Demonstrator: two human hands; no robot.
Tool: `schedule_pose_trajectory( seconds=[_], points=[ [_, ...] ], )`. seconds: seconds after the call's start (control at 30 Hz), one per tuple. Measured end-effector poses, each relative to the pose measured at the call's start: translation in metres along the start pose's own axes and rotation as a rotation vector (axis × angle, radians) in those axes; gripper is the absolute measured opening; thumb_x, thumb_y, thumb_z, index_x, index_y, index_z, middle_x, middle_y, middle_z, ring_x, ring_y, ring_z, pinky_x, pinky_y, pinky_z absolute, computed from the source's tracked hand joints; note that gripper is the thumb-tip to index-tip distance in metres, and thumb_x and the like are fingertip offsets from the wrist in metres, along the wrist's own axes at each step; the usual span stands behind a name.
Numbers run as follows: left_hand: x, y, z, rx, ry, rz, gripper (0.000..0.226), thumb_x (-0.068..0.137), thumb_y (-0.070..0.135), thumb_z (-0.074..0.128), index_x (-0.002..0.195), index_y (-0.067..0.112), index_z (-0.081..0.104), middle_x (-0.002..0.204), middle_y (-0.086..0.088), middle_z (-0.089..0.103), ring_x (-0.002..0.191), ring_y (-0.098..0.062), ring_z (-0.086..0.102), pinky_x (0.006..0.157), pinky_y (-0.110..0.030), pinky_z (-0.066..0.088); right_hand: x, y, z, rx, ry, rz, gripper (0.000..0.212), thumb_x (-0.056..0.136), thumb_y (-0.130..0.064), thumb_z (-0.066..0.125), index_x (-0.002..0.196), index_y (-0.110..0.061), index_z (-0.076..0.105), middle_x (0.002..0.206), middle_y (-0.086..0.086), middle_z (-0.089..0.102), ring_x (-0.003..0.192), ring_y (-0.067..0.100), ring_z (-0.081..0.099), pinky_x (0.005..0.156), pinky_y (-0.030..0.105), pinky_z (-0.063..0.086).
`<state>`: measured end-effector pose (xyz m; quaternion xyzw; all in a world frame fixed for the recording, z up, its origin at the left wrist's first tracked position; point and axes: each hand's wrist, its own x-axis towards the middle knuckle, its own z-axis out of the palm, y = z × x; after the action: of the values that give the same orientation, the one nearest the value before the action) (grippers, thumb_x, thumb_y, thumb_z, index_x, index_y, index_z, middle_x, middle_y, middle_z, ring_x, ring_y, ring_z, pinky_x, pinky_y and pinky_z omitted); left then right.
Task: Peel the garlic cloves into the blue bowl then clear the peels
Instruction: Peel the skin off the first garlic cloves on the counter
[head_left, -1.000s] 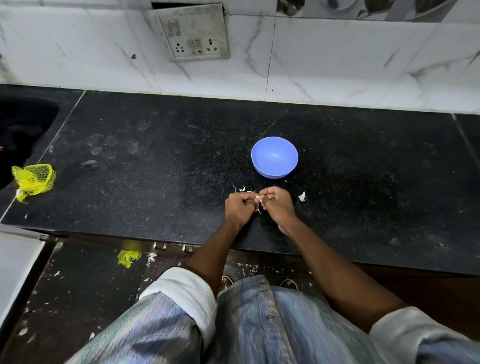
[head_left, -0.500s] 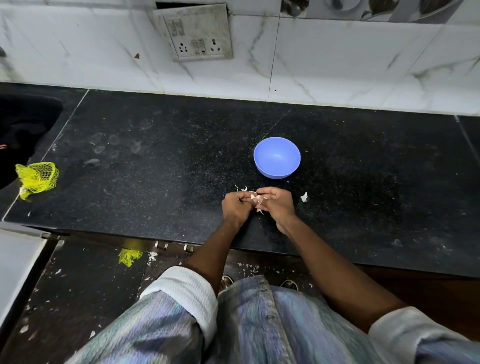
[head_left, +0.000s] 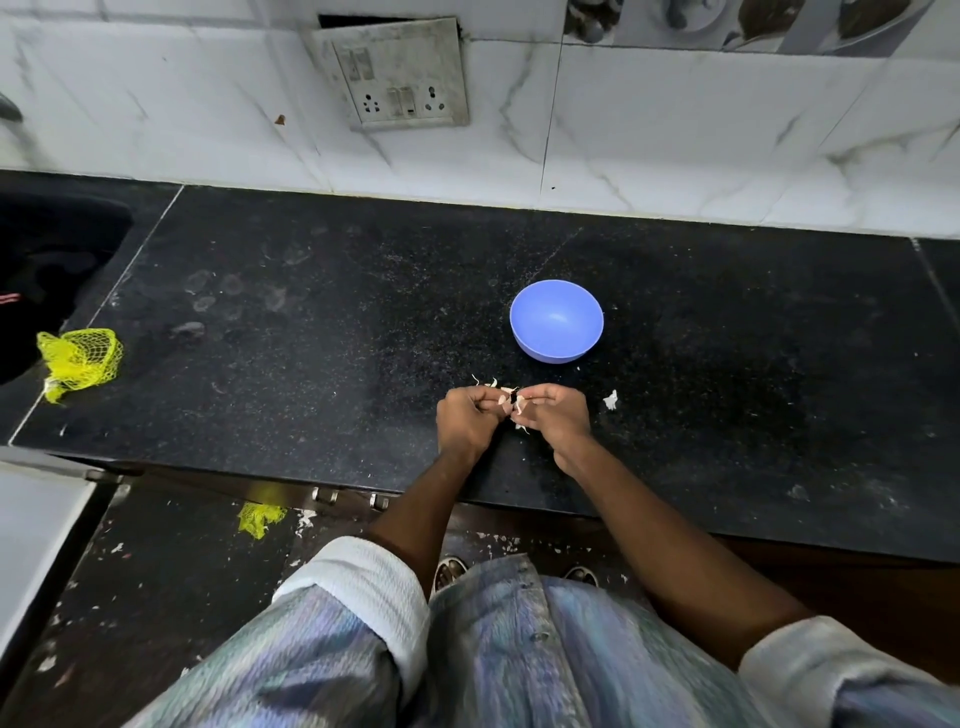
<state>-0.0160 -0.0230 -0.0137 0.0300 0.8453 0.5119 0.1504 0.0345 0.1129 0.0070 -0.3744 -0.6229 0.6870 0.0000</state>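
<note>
Head view: the left hand (head_left: 467, 423) and right hand (head_left: 556, 418) stayed together over the table (head_left: 311, 364), each grip pinching the garlic (head_left: 511, 404). More skin hung loose than before. The blue bowl (head_left: 556, 321) just beyond looked empty; peeling was unfinished.

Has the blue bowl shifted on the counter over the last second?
No. The blue bowl sits in the same spot relative to the wall socket plate; only the camera drifted.

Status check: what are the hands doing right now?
Left hand and right hand pinching garlic. Bowl looks empty. Peels on counter.
</note>
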Motion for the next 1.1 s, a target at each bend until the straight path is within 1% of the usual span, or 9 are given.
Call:
schedule_pose_trajectory(
  seconds=[0.07,0.13,0.2,0.33,0.47,0.67,0.87,1.0,1.1],
  points=[
    [0.002,-0.001,-0.002,0.038,0.022,0.016,0.019,0.084,0.007,0.082,0.093,0.024,0.084,0.074,0.014,0.077,0.067,0.005,0.068,0.074,-0.019,0.054,0.001,-0.001,0.001,0.005,0.004,-0.002,0.014,0.088,0.012,0.069,0.096,0.0,0.072,0.093,0.019,0.076,0.082,0.025,0.076,0.076,0.03,0.064],
    [0.003,0.001,-0.005,0.091,0.018,0.031,0.023,0.086,0.008,0.08,0.101,0.025,0.083,0.085,0.014,0.079,0.077,0.002,0.071,0.08,-0.021,0.056,0.001,-0.001,0.001,-0.002,0.01,0.005,0.017,0.088,0.013,0.067,0.096,0.0,0.073,0.093,0.019,0.076,0.084,0.026,0.077,0.078,0.03,0.064],
    [0.0,0.005,-0.008,0.182,0.009,0.036,0.025,0.088,0.015,0.081,0.108,0.03,0.082,0.095,0.013,0.079,0.086,-0.004,0.072,0.082,-0.024,0.056,0.001,-0.002,0.001,-0.005,0.008,0.013,0.018,0.087,0.014,0.067,0.097,0.0,0.074,0.094,0.019,0.076,0.085,0.026,0.077,0.079,0.031,0.064],
    [-0.004,0.011,-0.008,0.281,0.019,0.042,0.019,0.087,0.034,0.083,0.106,0.037,0.082,0.093,0.013,0.077,0.081,-0.008,0.07,0.074,-0.028,0.056,-0.001,-0.006,0.001,0.013,0.019,0.021,0.018,0.084,0.014,0.071,0.096,0.003,0.074,0.092,0.021,0.076,0.084,0.029,0.078,0.077,0.032,0.064],
    [-0.002,0.012,0.0,0.042,-0.051,0.029,0.01,0.084,0.029,0.087,0.093,0.029,0.083,0.081,0.016,0.078,0.076,0.001,0.073,0.077,-0.028,0.061,-0.005,-0.011,0.0,0.012,0.019,-0.002,0.019,0.077,0.011,0.08,0.094,0.003,0.074,0.089,0.018,0.077,0.082,0.026,0.077,0.071,0.03,0.064],
    [-0.002,0.009,0.009,-0.168,-0.014,-0.114,0.009,0.081,0.015,0.089,0.085,0.021,0.084,0.077,0.004,0.08,0.072,-0.011,0.075,0.081,-0.039,0.065,-0.008,-0.011,-0.003,-0.001,-0.003,-0.032,0.016,0.08,0.01,0.079,0.093,0.004,0.074,0.087,0.019,0.077,0.079,0.026,0.076,0.075,0.033,0.065],
    [-0.001,0.007,0.013,-0.172,0.011,-0.093,0.007,0.089,0.013,0.082,0.095,0.014,0.085,0.08,0.001,0.08,0.066,-0.009,0.071,0.079,-0.04,0.065,-0.006,-0.011,-0.004,0.027,0.001,-0.018,0.015,0.081,0.011,0.078,0.095,0.008,0.073,0.088,0.02,0.077,0.078,0.025,0.075,0.074,0.031,0.065],
    [-0.001,0.011,0.017,-0.204,-0.023,-0.126,0.016,0.095,0.008,0.07,0.094,0.016,0.084,0.082,-0.002,0.08,0.077,-0.023,0.077,0.08,-0.045,0.065,-0.002,-0.011,-0.004,0.014,0.033,-0.009,0.014,0.083,0.009,0.075,0.095,0.003,0.075,0.089,0.018,0.077,0.076,0.022,0.075,0.074,0.03,0.064],
    [0.0,0.007,0.019,-0.239,-0.064,-0.149,0.023,0.094,0.007,0.062,0.094,0.017,0.083,0.083,-0.003,0.08,0.083,-0.031,0.078,0.082,-0.049,0.065,-0.001,-0.011,-0.004,-0.023,0.048,0.002,0.015,0.085,0.011,0.07,0.095,0.001,0.075,0.087,0.017,0.077,0.071,0.019,0.075,0.066,0.027,0.062]
  ],
)
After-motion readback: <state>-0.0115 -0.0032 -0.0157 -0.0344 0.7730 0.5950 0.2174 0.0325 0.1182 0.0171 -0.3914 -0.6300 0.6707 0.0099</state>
